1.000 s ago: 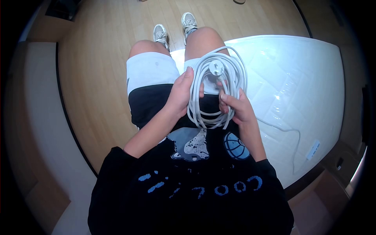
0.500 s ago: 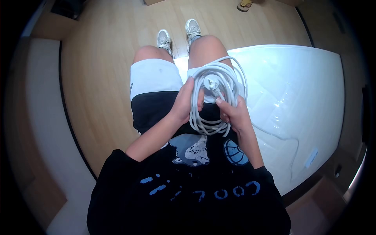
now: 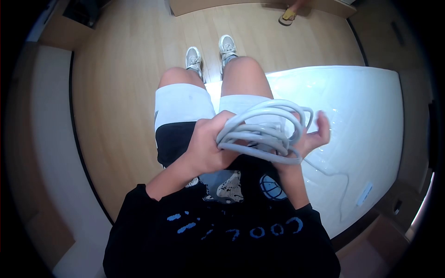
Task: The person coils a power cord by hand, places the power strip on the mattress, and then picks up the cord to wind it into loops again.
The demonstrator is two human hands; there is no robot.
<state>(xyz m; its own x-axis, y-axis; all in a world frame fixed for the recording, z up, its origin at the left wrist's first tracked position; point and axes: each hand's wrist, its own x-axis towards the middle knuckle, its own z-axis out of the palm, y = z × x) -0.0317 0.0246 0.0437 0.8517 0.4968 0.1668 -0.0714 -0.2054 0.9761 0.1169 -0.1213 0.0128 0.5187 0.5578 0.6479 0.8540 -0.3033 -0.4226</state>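
A coil of thick grey-white cable (image 3: 266, 111) is held above my lap, tilted, with several loops bunched together. My left hand (image 3: 213, 141) is closed around the left side of the loops. At the coil's right side is my right hand (image 3: 313, 136), its fingers apart and partly bent, the palm partly behind the loops. The plug does not show clearly among the loops. From near my right wrist, a thinner stretch of cable (image 3: 345, 178) runs over the white plastic-covered mattress (image 3: 361, 106).
A small white label or strip (image 3: 365, 194) lies on the mattress at the right. My shoes (image 3: 193, 59) rest on the wooden floor (image 3: 125, 69). Another person's foot in a yellow-brown sandal (image 3: 287, 17) shows at the top, beside a low wooden edge (image 3: 222, 5).
The coil has tipped over and its plug has dropped from clear sight. My right hand has moved right and opened from its grip. The other person's foot has come further into view.
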